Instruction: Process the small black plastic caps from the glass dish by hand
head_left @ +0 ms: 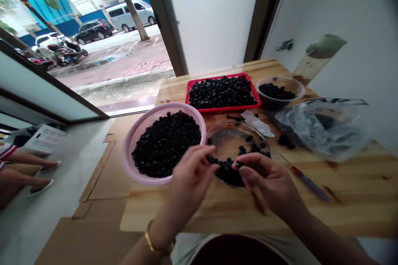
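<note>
Above a clear round bowl [231, 178], my right hand [275, 182] pinches a small black round piece [239, 165] between thumb and fingertips. My left hand [192, 176], with a gold bracelet [149, 236] at the wrist, hovers at the bowl's left side. Its thumb and forefinger are apart, and black shows in the gap; whether that is a piece in the bowl behind, I cannot make out for certain. Loose black pieces [255, 148] lie in the bowl. Left of it stands a pink basket [127, 153] heaped with black ring-like pieces [168, 143].
Behind are a red tray [224, 109] of black pieces and a clear tub [300, 89]. A plastic bag [336, 132], white tissue [257, 123] and a thin pointed tool [311, 184] lie right. A green-lidded jug [320, 58] stands at the wall. Someone's legs [27, 174] show far left.
</note>
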Motion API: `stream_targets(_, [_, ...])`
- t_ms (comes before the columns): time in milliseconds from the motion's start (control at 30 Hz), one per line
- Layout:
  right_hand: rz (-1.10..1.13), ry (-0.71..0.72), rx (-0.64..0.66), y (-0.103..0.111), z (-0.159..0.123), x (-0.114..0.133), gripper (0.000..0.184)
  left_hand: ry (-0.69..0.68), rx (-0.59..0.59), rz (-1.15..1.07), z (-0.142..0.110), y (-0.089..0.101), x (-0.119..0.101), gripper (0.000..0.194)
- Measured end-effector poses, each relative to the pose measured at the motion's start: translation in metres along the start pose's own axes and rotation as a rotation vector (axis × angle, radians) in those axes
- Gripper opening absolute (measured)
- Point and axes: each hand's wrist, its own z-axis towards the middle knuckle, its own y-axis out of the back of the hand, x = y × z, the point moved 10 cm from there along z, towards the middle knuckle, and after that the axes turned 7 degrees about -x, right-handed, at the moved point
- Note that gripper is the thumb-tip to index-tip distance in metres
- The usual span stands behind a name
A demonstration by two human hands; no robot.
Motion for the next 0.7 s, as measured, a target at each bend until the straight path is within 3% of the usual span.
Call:
stream_targets(67, [0.021, -0.006, -0.011, 0.003, 0.003, 0.0, 0.022, -0.015, 0.03, 0.363, 0.019, 0.025, 0.025, 0.018])
stream_targets(133, [0.038, -0.008, -0.006, 0.003, 0.004, 0.0, 0.022, 0.023, 0.205, 0.703, 0.035, 0.032, 0.063, 0.01])
stream_targets(233, [0.044, -0.033, 0.014, 0.0, 0.001, -0.005, 0.025, 0.054, 0.344, 0.78, 0.049, 0.032, 0.098, 0.003])
stream_targets(300, [0.046, -0.056, 0.025, -0.003, -0.002, -0.009, 0.028, 0.061, 0.38, 0.782, 0.052, 0.027, 0.107, 0.003])
stream_targets(433, [0.061, -0.102, 0.057, -0.007, -0.006, -0.014, 0.028, 0.075, 0.384, 0.78, 0.054, 0.023, 0.107, 0.004])
stream_targets(567, [0.12, -0.11, 0.068, -0.005, -0.004, -0.013, 0.028, 0.089, 0.28, 0.749, 0.05, 0.036, 0.088, 0.006])
stream_targets(633, [0.142, -0.116, 0.076, -0.005, -0.004, -0.013, 0.029, 0.114, 0.225, 0.62, 0.04, 0.037, 0.07, 0.015])
stream_targets(700, [0.172, -0.114, 0.088, -0.007, -0.006, -0.012, 0.029, 0.182, 0.172, 0.243, 0.025, 0.03, 0.05, 0.015])
